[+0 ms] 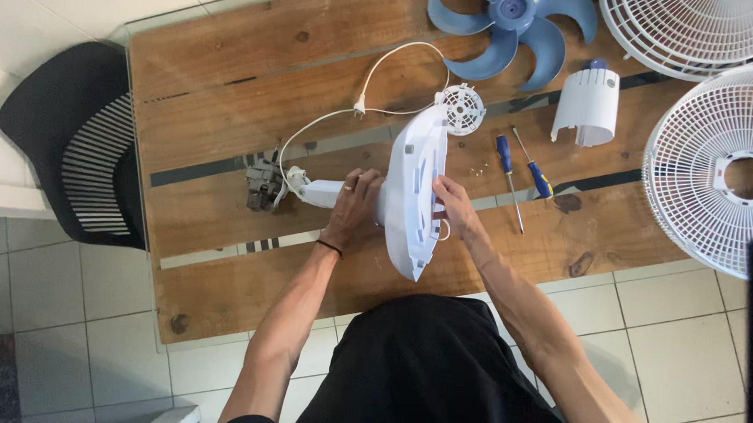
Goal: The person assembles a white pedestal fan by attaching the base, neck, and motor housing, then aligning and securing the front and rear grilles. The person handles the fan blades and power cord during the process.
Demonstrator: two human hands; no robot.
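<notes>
Both hands are closed on a white plastic fan base (414,189) that stands on edge on the wooden counter (218,83), right in front of the person's body. The base is a flat, rounded shell turned up on its rim, so its long axis runs away from the person and slightly to the right, from the pointed near end at the counter's front edge up to a small round ribbed part (461,109) at the far end. The left hand (355,206) grips the left face of the base, fingers curled about a white neck piece (321,192) that sticks out sideways from it; a ring and a dark wristband show on that hand. The right hand (452,201) presses flat on the opposite, right face, fingertips touching the shell near its middle. So the base lies between the two hands, each equally close and touching it, pinched from either side. A white power cord (371,81) loops from the neck piece across the counter to its plug, and a small grey motor block (263,187) lies just left of the neck piece. Well apart to the right lie two blue-handled screwdrivers (519,176), a white motor cover (588,105), a blue fan blade (512,19) and two white wire grilles (713,163). A black chair (77,148) stands off the counter's left end.
</notes>
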